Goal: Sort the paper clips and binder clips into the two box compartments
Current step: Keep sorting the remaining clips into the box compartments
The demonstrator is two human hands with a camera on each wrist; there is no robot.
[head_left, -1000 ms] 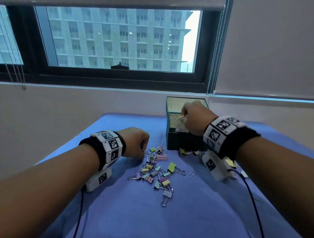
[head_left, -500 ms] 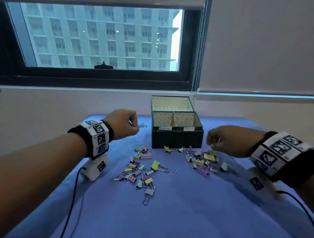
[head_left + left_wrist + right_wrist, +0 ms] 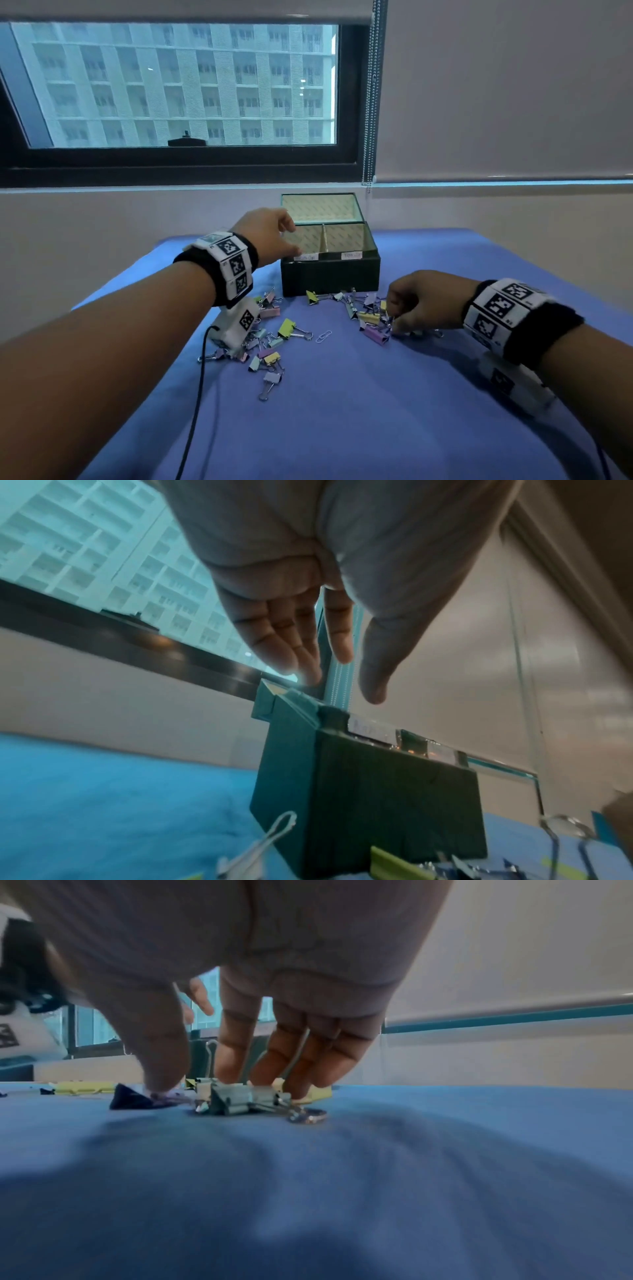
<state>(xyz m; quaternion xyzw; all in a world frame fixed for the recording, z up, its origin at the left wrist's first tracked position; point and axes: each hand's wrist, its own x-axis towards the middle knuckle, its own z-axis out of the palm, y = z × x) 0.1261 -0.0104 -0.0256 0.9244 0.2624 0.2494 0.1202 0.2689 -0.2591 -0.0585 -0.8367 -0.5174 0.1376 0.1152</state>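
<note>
A dark green box (image 3: 329,277) stands open at the back of the blue cloth, its lid up. My left hand (image 3: 293,238) hovers over the left compartment (image 3: 308,240) with straight, spread fingers and nothing in it; the left wrist view shows the same empty hand (image 3: 342,685) above the box (image 3: 377,791). My right hand (image 3: 397,317) is down on the right heap of pastel binder clips (image 3: 370,318). In the right wrist view my right hand (image 3: 219,1085) touches the cloth around a grey-green binder clip (image 3: 240,1099). A silver paper clip (image 3: 323,336) lies between the heaps.
A second heap of binder clips (image 3: 270,346) lies left of centre, partly behind my left wrist camera. Its black cable (image 3: 195,411) trails toward me over the cloth (image 3: 359,428). Two white labels (image 3: 306,257) sit on the box's front rim. A wall, a window and a blind chain (image 3: 370,102) stand behind.
My left hand carried a clip from left of the box to over the left compartment and opened; the clip is gone from it. My right hand dropped onto the right heap.
</note>
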